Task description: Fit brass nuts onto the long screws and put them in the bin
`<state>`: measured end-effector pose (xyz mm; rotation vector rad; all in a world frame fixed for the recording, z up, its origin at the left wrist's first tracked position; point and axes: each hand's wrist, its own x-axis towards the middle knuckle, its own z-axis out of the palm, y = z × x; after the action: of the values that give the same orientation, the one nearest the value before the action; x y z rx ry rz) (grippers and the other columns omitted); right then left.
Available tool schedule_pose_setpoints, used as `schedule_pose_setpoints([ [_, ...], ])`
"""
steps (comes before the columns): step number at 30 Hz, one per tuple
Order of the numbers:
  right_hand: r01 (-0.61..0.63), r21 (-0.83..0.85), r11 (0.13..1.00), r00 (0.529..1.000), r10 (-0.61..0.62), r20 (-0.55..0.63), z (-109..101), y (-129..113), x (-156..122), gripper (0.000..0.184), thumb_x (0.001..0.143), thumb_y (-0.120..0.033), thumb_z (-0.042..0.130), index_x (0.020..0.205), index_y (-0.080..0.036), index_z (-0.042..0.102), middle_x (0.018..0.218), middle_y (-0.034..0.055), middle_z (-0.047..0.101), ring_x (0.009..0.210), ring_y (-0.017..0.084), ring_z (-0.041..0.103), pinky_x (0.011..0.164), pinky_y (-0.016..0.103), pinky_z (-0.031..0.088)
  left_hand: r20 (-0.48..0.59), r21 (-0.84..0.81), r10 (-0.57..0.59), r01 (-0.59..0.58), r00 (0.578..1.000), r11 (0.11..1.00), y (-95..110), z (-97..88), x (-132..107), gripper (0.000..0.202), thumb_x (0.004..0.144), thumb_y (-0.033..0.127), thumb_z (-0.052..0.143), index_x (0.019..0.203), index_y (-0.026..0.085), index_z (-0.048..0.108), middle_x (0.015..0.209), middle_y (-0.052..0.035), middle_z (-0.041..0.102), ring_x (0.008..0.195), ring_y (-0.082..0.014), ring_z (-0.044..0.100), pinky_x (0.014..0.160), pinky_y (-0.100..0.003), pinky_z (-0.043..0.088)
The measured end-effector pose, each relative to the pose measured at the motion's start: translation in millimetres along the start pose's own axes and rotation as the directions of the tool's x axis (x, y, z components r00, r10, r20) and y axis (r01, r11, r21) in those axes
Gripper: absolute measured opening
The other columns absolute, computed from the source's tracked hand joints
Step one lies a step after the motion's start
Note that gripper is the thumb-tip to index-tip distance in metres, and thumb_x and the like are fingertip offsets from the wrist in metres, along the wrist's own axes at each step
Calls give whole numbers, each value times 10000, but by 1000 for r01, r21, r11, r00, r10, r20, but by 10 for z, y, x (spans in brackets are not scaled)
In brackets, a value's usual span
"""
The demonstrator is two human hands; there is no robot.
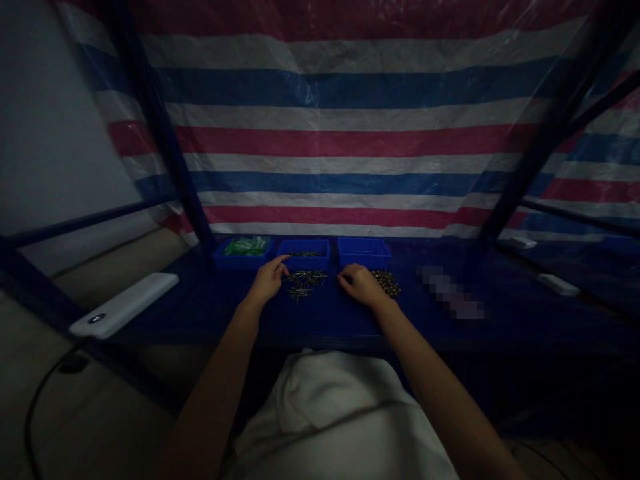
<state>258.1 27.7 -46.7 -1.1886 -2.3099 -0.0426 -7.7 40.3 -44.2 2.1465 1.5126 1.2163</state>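
Observation:
My left hand (269,281) is over the blue table at the left edge of a loose pile of long thin screws (309,279). Its index finger stretches forward, apart from the thumb, and I see nothing held in it. My right hand (363,283) rests low over the table, between the screws and a heap of small brass-coloured parts (387,283), which it partly covers. Its fingers curl down and inward, hiding whatever may be in them. Behind the screws, a blue bin (325,244) holds more of them.
A blue bin with green packets (245,247) stands at the back left. Another blue bin (364,252) is at the back right. A long white box (127,303) lies on the left, small white blocks (559,285) on the right. Blue posts (165,133) and a striped sheet (320,140) enclose the table.

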Motion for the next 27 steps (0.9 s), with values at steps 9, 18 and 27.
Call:
schedule_pose_setpoints([
  [9,-15,1,1000,1000,15,6,11,0,8,178,843,-224,465,818,-158,629,821,63,634,800,150,553,761,265,397,-24,-1,-29,29,999,1000,19,-7,-5,200,795,207,388,876,185,569,757,-25,654,736,-147,599,729,-274,435],
  [18,-7,-5,1000,1000,7,1,14,8,8,182,844,-225,462,816,-154,626,815,63,634,798,152,553,761,261,396,-99,89,72,-63,993,994,-19,-10,23,112,769,261,484,777,184,566,815,-38,625,804,-166,561,771,-294,416],
  [27,-9,4,1000,1000,9,-2,8,3,4,177,841,-221,467,818,-155,629,809,64,636,785,152,549,745,260,397,-191,25,-6,11,982,1000,18,-7,10,177,761,323,500,790,170,583,679,-3,577,583,-105,501,584,-224,401],
])
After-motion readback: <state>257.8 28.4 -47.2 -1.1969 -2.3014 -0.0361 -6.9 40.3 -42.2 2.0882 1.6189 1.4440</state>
